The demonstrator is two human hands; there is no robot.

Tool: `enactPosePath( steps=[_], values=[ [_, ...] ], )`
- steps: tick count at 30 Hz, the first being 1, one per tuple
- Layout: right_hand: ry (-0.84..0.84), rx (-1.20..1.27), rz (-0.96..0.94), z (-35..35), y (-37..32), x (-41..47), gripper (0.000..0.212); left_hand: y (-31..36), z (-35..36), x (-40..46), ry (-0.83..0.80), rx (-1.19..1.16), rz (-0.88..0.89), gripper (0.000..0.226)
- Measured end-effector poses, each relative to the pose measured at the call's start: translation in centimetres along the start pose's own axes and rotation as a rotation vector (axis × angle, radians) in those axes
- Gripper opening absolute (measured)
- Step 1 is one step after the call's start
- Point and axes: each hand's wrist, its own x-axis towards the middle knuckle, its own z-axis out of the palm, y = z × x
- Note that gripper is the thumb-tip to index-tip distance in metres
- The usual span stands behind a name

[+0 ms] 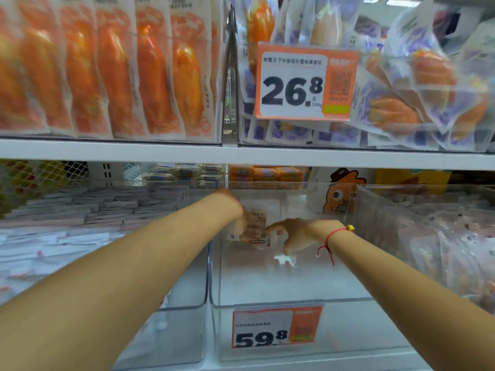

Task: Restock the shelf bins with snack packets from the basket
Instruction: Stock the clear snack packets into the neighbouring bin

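Both my arms reach into a clear plastic shelf bin (267,285) on the lower shelf. Its floor is bare apart from a small bunch of white snack packets (255,231) with brownish contents near the back. My left hand (241,215) grips the packets from the left, fingers curled round them. My right hand (297,232) pinches their right edge with fingertips; a red string bracelet sits on that wrist. The basket is out of view.
An orange price tag reading 59.8 (276,328) hangs on the bin's front. Clear bins on the left (80,236) and right (442,236) are full of packets. The upper shelf holds orange packets (107,70), purple-white packets (415,103) and a 26.8 tag (305,81).
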Motion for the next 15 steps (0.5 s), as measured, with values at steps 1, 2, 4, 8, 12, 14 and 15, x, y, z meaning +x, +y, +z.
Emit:
enactPosePath(
  steps=[1, 2, 4, 8, 12, 14, 15],
  values=[
    [-0.004, 0.008, 0.008, 0.0, -0.1, -0.8, 0.072, 0.2, -0.1, -1.4, 0.048, -0.048, 0.029, 0.054],
    [0.007, 0.021, 0.010, 0.1, -0.1, -1.6, 0.071, 0.3, -0.2, -2.6, 0.078, -0.071, 0.054, 0.051],
    [0.081, 0.057, 0.001, 0.2, -0.2, -3.3, 0.065, 0.2, 0.1, -5.3, 0.208, -0.217, 0.111, 0.046],
    [0.299, 0.061, -0.058, 0.3, -0.6, -6.7, 0.044, -0.1, 0.7, -10.0, 0.479, -0.511, 0.144, 0.040],
    [0.580, 0.115, -0.147, 0.0, -1.9, -11.5, 0.020, 1.0, 1.9, -14.4, 0.729, -0.637, 0.122, 0.036],
    [0.719, 0.225, -0.208, 0.4, -3.0, -14.3, 0.011, 1.7, 2.9, -17.0, 0.798, -0.769, 0.118, 0.030],
    [0.752, 0.287, -0.240, 0.9, -3.4, -15.7, 0.014, 2.0, 3.5, -18.4, 0.824, -0.815, 0.114, 0.027]
  ],
)
